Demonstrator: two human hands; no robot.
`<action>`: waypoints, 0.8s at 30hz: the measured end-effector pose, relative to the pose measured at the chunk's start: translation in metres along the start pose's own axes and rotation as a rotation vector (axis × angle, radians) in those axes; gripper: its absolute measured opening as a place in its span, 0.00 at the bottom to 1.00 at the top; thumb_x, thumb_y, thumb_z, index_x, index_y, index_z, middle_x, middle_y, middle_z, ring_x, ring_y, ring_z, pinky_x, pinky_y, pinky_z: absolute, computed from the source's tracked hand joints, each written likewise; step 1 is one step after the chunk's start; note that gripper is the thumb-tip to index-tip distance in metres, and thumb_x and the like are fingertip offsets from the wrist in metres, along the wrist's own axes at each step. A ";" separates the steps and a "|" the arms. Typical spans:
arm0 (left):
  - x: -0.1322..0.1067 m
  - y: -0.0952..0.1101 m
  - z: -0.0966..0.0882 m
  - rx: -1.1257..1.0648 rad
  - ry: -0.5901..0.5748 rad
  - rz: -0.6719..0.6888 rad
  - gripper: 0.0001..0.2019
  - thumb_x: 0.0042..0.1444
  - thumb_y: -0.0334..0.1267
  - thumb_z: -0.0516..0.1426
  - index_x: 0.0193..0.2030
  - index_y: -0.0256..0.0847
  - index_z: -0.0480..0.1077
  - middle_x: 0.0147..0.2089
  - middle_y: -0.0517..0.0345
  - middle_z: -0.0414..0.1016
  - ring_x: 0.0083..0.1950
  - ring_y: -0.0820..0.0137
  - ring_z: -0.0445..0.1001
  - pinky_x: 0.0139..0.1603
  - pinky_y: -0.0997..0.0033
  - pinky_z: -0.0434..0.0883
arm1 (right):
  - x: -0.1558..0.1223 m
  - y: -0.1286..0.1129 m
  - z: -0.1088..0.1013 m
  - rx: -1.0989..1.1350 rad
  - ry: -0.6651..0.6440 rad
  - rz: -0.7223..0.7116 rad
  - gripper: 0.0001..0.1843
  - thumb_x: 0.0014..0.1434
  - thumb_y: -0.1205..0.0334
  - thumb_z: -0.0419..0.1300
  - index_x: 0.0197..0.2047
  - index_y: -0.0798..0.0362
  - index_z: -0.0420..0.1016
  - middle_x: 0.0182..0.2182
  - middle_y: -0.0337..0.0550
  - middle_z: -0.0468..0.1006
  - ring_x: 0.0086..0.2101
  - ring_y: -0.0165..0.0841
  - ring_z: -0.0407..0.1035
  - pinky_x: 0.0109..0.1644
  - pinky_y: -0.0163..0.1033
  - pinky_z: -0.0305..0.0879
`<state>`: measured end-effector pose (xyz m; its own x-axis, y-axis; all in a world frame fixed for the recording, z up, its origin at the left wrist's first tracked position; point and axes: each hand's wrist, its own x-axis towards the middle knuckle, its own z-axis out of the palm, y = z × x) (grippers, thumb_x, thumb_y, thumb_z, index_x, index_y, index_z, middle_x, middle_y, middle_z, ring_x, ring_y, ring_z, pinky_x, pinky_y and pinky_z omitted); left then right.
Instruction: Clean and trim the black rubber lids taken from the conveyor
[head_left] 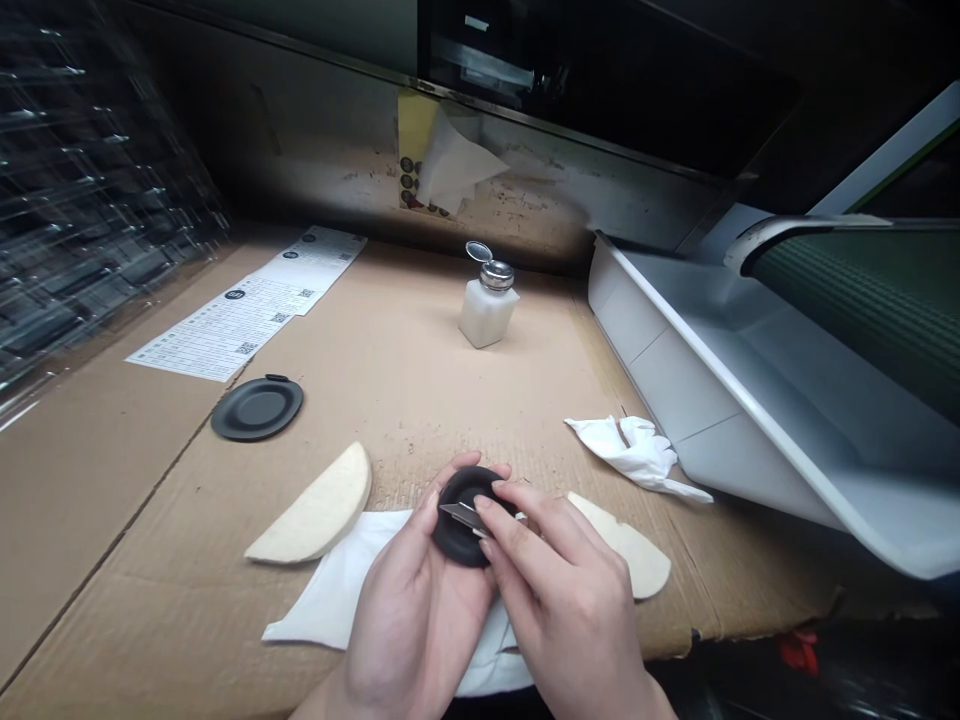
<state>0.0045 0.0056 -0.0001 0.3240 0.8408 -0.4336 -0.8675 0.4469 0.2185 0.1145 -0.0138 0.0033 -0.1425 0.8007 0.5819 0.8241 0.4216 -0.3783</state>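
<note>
A round black disc-shaped part (pixel 459 550) rests in my left hand (pixel 424 600), with the fingers curled round its edge. My right hand (pixel 566 575) grips a small utility knife blade (pixel 463 514) between thumb and fingers. Its pointed tip lies over the disc's face, toward the left; whether it touches the surface I cannot tell. Beneath both hands a white cloth (pixel 322 590) is spread on the cardboard. Two cream-coloured half-round pads flank them, the left pad (pixel 319 510) and the right pad (pixel 630 550), which is partly covered by my right hand.
A dark grey round part (pixel 257 408) lies at left, near printed label sheets (pixel 255 305). A pump bottle (pixel 487 310) with its lid up stands farther back. On the right are a white glove (pixel 630 450) and a large white tray (pixel 675 380). Stacked clear plastic trays (pixel 90 180) rise at far left.
</note>
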 end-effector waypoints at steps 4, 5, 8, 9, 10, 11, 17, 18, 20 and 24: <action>-0.001 0.000 0.000 -0.005 -0.013 -0.006 0.13 0.60 0.37 0.48 0.46 0.41 0.71 0.49 0.48 0.74 0.54 0.63 0.69 0.53 0.61 0.66 | 0.001 0.008 -0.011 0.012 -0.011 0.079 0.13 0.59 0.67 0.53 0.46 0.51 0.73 0.44 0.44 0.75 0.43 0.32 0.71 0.47 0.36 0.70; -0.001 0.001 0.000 0.008 -0.023 -0.001 0.13 0.60 0.38 0.48 0.47 0.42 0.70 0.48 0.48 0.74 0.52 0.62 0.70 0.52 0.60 0.67 | 0.001 0.013 -0.016 -0.013 -0.011 0.111 0.13 0.60 0.66 0.52 0.46 0.51 0.73 0.44 0.43 0.75 0.44 0.32 0.71 0.47 0.36 0.69; -0.004 0.001 0.002 0.077 -0.039 0.009 0.13 0.60 0.42 0.49 0.48 0.46 0.69 0.44 0.49 0.75 0.46 0.61 0.73 0.46 0.60 0.69 | -0.003 0.040 -0.030 -0.149 -0.061 0.203 0.12 0.61 0.63 0.51 0.45 0.49 0.72 0.44 0.42 0.75 0.45 0.35 0.70 0.47 0.39 0.69; -0.005 0.001 0.002 0.095 -0.037 0.003 0.13 0.59 0.44 0.49 0.47 0.45 0.69 0.42 0.49 0.75 0.45 0.61 0.73 0.44 0.61 0.69 | -0.005 0.050 -0.035 -0.193 -0.105 0.232 0.12 0.61 0.62 0.51 0.45 0.49 0.72 0.44 0.41 0.75 0.45 0.35 0.70 0.47 0.41 0.69; -0.005 0.001 0.002 0.108 -0.036 -0.005 0.14 0.59 0.45 0.49 0.45 0.44 0.70 0.40 0.48 0.75 0.44 0.61 0.73 0.43 0.62 0.69 | -0.008 0.061 -0.038 -0.232 -0.151 0.258 0.12 0.61 0.62 0.51 0.46 0.48 0.72 0.44 0.41 0.75 0.45 0.36 0.70 0.47 0.43 0.69; -0.006 0.001 0.002 0.115 -0.036 -0.012 0.15 0.59 0.47 0.48 0.42 0.42 0.71 0.38 0.48 0.75 0.43 0.61 0.73 0.43 0.62 0.69 | -0.011 0.070 -0.040 -0.265 -0.190 0.278 0.12 0.61 0.62 0.50 0.46 0.48 0.71 0.44 0.41 0.75 0.45 0.37 0.70 0.48 0.45 0.68; -0.006 0.002 0.003 0.098 -0.071 -0.078 0.23 0.58 0.51 0.48 0.40 0.33 0.74 0.43 0.41 0.76 0.52 0.53 0.69 0.55 0.53 0.63 | -0.028 0.084 -0.050 -0.300 -0.212 0.148 0.15 0.62 0.59 0.49 0.49 0.51 0.70 0.46 0.45 0.74 0.48 0.38 0.67 0.51 0.47 0.67; -0.006 0.002 0.003 0.090 -0.072 -0.096 0.24 0.58 0.50 0.48 0.42 0.31 0.74 0.46 0.38 0.75 0.54 0.51 0.67 0.56 0.51 0.62 | -0.031 0.080 -0.052 -0.284 -0.240 0.101 0.16 0.61 0.57 0.50 0.50 0.51 0.69 0.47 0.45 0.73 0.49 0.38 0.66 0.50 0.47 0.68; -0.006 0.002 0.003 0.071 -0.072 -0.123 0.23 0.58 0.48 0.49 0.46 0.28 0.72 0.50 0.35 0.73 0.58 0.49 0.65 0.58 0.49 0.60 | -0.035 0.073 -0.055 -0.274 -0.335 0.027 0.19 0.58 0.56 0.55 0.53 0.48 0.67 0.50 0.45 0.71 0.49 0.39 0.66 0.48 0.46 0.69; -0.007 0.000 0.004 0.072 -0.072 -0.131 0.19 0.57 0.38 0.51 0.50 0.26 0.70 0.53 0.33 0.71 0.60 0.49 0.63 0.59 0.49 0.60 | -0.034 0.072 -0.060 -0.237 -0.441 0.011 0.25 0.52 0.61 0.61 0.55 0.44 0.65 0.53 0.45 0.69 0.49 0.41 0.67 0.48 0.46 0.70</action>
<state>0.0034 0.0006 0.0064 0.4611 0.7923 -0.3995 -0.7873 0.5730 0.2277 0.2116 -0.0356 -0.0008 -0.3093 0.9296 0.2002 0.9213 0.3451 -0.1790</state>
